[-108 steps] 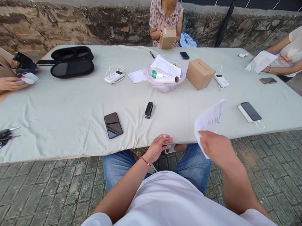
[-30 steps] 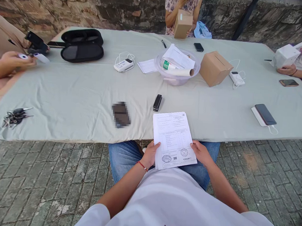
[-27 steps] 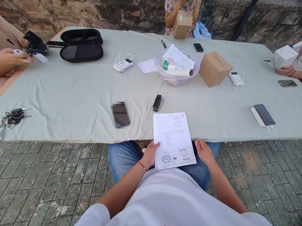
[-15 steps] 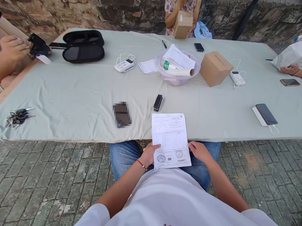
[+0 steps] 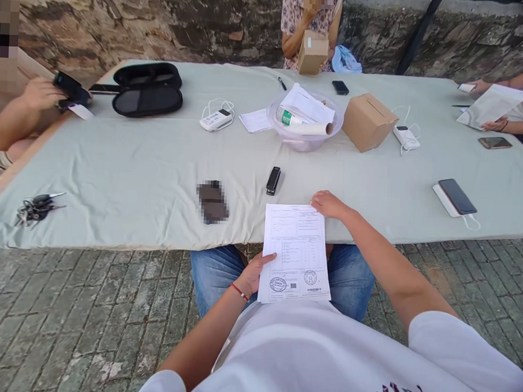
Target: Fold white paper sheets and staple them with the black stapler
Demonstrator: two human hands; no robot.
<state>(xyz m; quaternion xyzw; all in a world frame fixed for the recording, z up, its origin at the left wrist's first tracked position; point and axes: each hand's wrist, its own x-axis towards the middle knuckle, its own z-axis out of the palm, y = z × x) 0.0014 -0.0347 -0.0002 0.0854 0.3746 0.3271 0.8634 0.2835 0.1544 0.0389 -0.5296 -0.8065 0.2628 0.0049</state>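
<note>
Printed sheets of paper [image 5: 296, 252], with two round stamps near the bottom, lie across my lap and over the table's front edge. My left hand [image 5: 254, 272] grips their left edge, thumb on top and the other fingers hidden beneath. At the upper right corner, my right hand [image 5: 328, 204] has its fingers closed on the paper's edge. Just beyond the sheets lies a black stapler [image 5: 273, 180]. A dark item blurred by pixels [image 5: 212, 202] rests to the left of it.
On the cloth-covered table [image 5: 127, 178] stand a plastic basin [image 5: 307, 141] of papers and rolls, a cardboard box [image 5: 368, 122], a black case [image 5: 148, 98], keys [image 5: 38, 208] and a phone on a power bank [image 5: 456, 196]. Other people sit left, right and opposite, holding things.
My right hand has moved from the sheets' lower right side up to their top right corner. The left hand keeps its hold. At right, a person's white envelope has tilted lower.
</note>
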